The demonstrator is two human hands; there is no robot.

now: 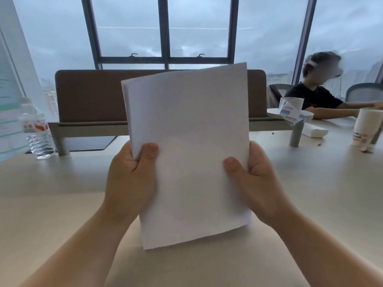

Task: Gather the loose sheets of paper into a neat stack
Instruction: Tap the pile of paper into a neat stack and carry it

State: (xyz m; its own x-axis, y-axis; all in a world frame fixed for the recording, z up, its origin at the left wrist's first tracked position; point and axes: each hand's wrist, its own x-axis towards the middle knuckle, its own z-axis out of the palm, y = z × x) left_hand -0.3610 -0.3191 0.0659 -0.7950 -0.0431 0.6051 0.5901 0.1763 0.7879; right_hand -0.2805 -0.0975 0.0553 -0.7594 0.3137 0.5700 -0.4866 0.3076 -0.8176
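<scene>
A stack of blank white sheets of paper [188, 141] stands upright in the middle of the view, its bottom edge on or just above the pale table [62, 204]. My left hand [130, 179] grips the stack's left edge, thumb on the front. At the right edge my right hand [255, 179] grips it the same way. The sheets lean slightly, and their top edges are a little uneven at the upper left.
A clear water bottle [37, 131] stands at the left, next to a printed sheet. A brown desk divider [91, 94] runs across behind the paper. At the right are a paper cup [364, 129], a white box [313, 130] and a seated person [317, 94].
</scene>
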